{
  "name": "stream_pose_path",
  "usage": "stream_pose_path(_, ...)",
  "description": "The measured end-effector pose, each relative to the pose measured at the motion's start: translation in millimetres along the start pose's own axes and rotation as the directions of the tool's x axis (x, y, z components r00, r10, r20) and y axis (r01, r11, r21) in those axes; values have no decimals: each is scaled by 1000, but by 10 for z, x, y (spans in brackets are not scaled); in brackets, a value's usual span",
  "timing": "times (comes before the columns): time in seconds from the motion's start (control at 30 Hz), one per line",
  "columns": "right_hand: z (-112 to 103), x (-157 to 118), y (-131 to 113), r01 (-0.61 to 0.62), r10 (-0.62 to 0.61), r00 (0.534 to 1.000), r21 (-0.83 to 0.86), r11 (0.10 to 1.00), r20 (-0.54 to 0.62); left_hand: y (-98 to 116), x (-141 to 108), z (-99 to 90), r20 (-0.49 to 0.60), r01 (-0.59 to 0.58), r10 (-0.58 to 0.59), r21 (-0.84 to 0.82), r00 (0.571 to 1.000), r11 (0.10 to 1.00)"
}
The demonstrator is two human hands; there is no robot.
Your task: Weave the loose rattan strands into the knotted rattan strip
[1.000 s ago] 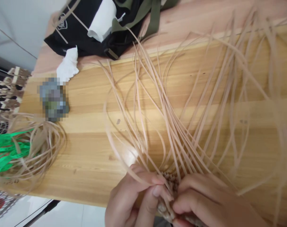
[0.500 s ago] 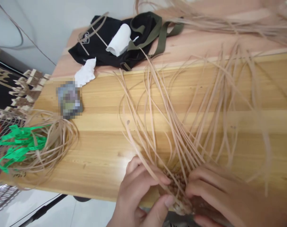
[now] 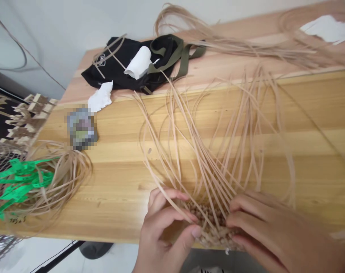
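Note:
A small woven piece [image 3: 210,237] of tan strands lies at the table's near edge, with long loose strands [image 3: 201,151] fanning away from it across the wood. My left hand [image 3: 168,227] is at its left side, thumb and forefinger pinching one pale strand. On the right side, my right hand [image 3: 260,227] has its fingers curled against the weave, gripping its edge; its thumb is hidden. The underside of the piece is hidden.
A black bag [image 3: 121,57] with a white paper roll [image 3: 138,62] lies at the back. A strand coil [image 3: 67,174] with green ribbon [image 3: 21,178] sits left, near a blurred-out box [image 3: 82,128]. More strands [image 3: 246,47] and white paper [image 3: 328,28] lie back right.
The view has shifted, showing more of the back right. The woven piece shows more between my hands, and my left fingers are a little farther from my right hand.

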State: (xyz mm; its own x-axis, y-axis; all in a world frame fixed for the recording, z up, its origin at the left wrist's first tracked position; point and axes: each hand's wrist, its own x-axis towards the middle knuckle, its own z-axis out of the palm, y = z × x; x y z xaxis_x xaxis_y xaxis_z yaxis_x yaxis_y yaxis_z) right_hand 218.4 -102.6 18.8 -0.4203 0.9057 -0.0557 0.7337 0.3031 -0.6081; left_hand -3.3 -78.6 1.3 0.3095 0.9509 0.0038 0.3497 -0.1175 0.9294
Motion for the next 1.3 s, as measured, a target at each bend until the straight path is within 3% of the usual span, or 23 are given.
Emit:
stream_pose_path(0.33,-98,31,-49,15,-14,1000,-50,999,11,-11,-10,28,-13,17,-17,-4,1000,1000)
stream_pose_path(0.63,-60,125,-75,39,-29,993,-84,996,118,-56,-6,31,-31,5,-4,9,999,1000)
stream_pose_path(0.87,-49,79,-75,-21,27,987,-40,999,158,-72,-17,49,-45,8,-8,4,999,1000)
stream_pose_path(1.3,-40,8,-115,-120,120,991,-4,993,63,-72,-10,76,-68,9,-8,5,998,1000)
